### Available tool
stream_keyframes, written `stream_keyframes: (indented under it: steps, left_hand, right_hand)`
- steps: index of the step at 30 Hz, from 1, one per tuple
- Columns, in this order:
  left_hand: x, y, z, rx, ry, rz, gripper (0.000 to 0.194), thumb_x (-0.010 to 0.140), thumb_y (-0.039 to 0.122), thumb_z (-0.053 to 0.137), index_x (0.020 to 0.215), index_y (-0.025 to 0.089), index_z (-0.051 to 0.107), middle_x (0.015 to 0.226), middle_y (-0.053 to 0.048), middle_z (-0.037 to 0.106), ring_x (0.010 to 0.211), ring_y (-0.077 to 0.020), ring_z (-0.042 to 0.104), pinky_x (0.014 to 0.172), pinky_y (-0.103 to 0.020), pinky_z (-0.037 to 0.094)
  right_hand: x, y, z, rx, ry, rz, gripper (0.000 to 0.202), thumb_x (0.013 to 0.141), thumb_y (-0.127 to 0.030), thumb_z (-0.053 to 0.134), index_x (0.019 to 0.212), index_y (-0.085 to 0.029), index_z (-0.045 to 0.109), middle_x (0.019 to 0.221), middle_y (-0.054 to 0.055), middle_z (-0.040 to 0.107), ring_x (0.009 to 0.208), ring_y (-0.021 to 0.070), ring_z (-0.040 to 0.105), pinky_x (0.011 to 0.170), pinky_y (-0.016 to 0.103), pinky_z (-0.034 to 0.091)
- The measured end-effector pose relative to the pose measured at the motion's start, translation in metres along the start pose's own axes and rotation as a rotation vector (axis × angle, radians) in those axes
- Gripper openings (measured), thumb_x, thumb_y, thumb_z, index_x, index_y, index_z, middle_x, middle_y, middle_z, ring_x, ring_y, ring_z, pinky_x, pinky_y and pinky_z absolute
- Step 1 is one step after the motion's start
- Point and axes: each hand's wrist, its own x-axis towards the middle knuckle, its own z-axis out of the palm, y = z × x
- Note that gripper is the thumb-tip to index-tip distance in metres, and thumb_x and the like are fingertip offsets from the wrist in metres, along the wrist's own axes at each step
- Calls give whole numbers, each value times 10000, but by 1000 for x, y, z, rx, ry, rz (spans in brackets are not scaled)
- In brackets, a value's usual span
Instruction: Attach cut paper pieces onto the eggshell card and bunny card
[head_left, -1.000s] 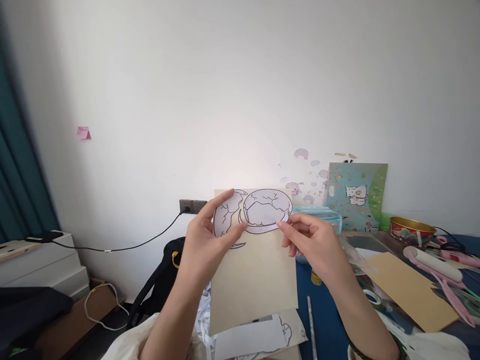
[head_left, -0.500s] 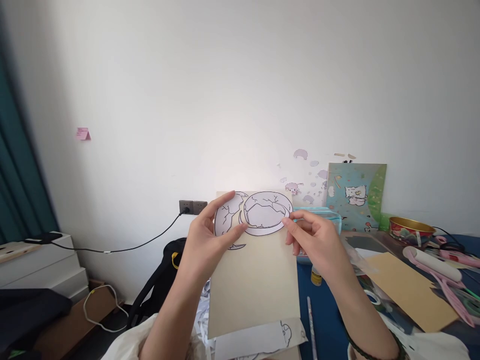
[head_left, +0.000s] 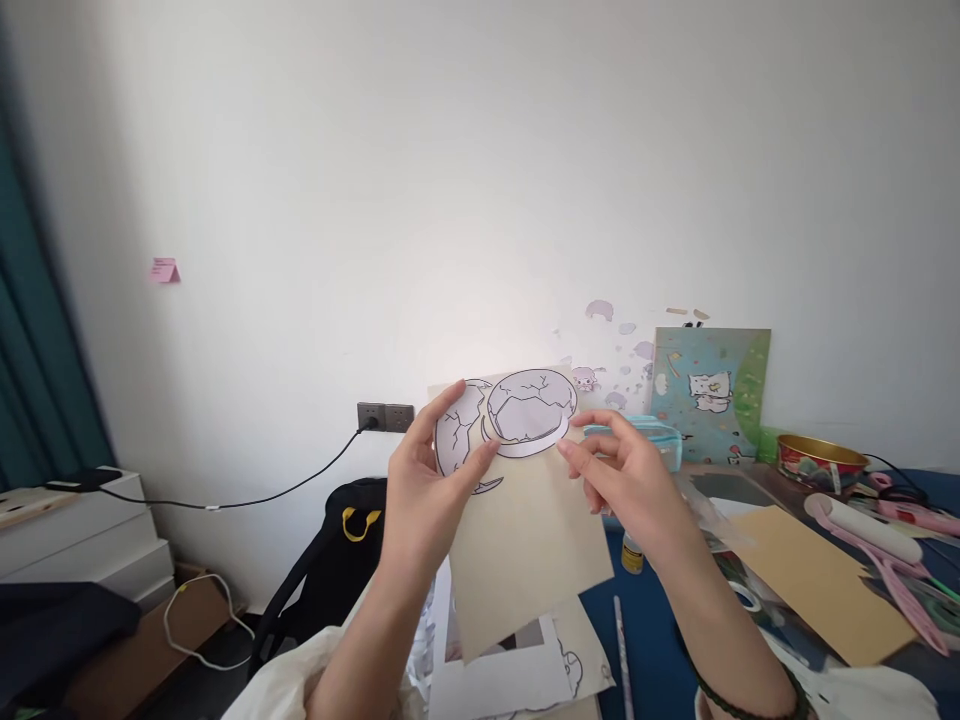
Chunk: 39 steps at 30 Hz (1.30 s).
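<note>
My left hand (head_left: 439, 450) holds a beige card sheet (head_left: 529, 530) upright but tilted, thumb in front and fingers at its far side. Against the card's top lie two white paper cutouts with black line drawings of cracked eggshells. The oval cutout (head_left: 529, 405) is at the right, under the tip of my left thumb. The other cutout (head_left: 459, 430) is partly covered by my left hand. At the oval's lower right edge, my right hand (head_left: 622, 465) has its thumb and index finger around the rim, slightly bent; the exact contact is hard to see.
Below the card lie printed paper sheets (head_left: 499, 685). A slim pen-like stick (head_left: 622, 655) and a small yellow-labelled bottle (head_left: 632, 553) rest on the blue tabletop. To the right are brown card (head_left: 825, 585), a pink-handled roller (head_left: 874, 530) and a red-gold tin (head_left: 821, 462).
The beige card has turned, its lower end swinging up and to the right, uncovering more of the printed sheets. The cutouts tilt with it. My right thumb and index finger are slightly farther apart.
</note>
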Motion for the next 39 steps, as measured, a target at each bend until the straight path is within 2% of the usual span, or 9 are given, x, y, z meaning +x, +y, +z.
stream_keyframes:
  steps: [6,9,12,17,22,26,32,37,39]
  left_hand:
    - [-13,-10,20,-128,174,64,500,706,264,758,1182,274,606,1228,-45,636,1142,-269,589,952,-416,511]
    - [-19,-13,26,-179,152,33,489,726,295,739,1192,263,592,1147,-55,676,1061,-267,636,914,-432,529]
    - [-20,-15,28,-142,154,42,442,724,294,740,1147,261,616,1192,-53,652,1118,-274,604,941,-426,509]
    - [-18,-16,28,-231,145,-57,466,739,322,725,1178,247,589,1209,-76,645,1115,-284,609,937,-445,508]
    - [-20,-13,29,-282,132,-73,407,784,331,682,1170,236,596,1272,-71,613,1189,-271,563,1013,-435,456]
    - [-24,-12,30,-263,122,-35,371,819,313,651,1180,249,593,1247,-59,629,1176,-252,575,1006,-412,468]
    - [-20,-15,31,-257,180,-28,391,844,302,622,1227,255,552,1280,-58,603,1207,-244,551,1034,-398,442]
    - [-17,-24,29,-311,175,12,401,876,315,578,1269,293,504,1357,-49,536,1253,-240,507,1046,-395,428]
    - [-19,-28,28,-314,154,31,404,888,329,559,1285,319,487,1392,-40,501,1255,-242,504,1040,-398,433]
  right_hand:
    - [0,4,10,28,-121,-10,318,778,-490,634,903,-200,600,753,-14,625,459,78,517,428,220,350]
    - [-3,1,19,46,-139,-27,275,780,-441,638,910,-200,614,786,-1,629,493,92,546,449,230,382]
    - [-5,2,25,29,-138,-99,221,773,-351,646,941,-215,597,794,-8,612,571,117,587,509,242,433]
    - [-2,8,24,-101,-152,-197,297,735,-239,650,1023,-244,579,894,2,607,637,124,591,570,254,477]
    - [-2,7,30,-130,-59,-249,168,757,-226,634,921,-223,600,786,-3,617,643,137,571,573,253,458]
    - [-5,5,33,-43,32,-296,69,815,-266,598,809,-210,637,803,19,651,733,159,580,677,268,453]
    - [-5,5,28,174,-97,-149,208,770,-404,659,733,-200,648,762,14,630,731,168,537,697,273,413]
    - [-1,14,35,249,23,-93,249,693,-442,714,673,-198,672,781,15,588,759,177,513,680,279,385]
    - [-1,17,40,340,13,-26,273,692,-448,712,619,-194,643,699,1,552,679,155,490,633,275,378]
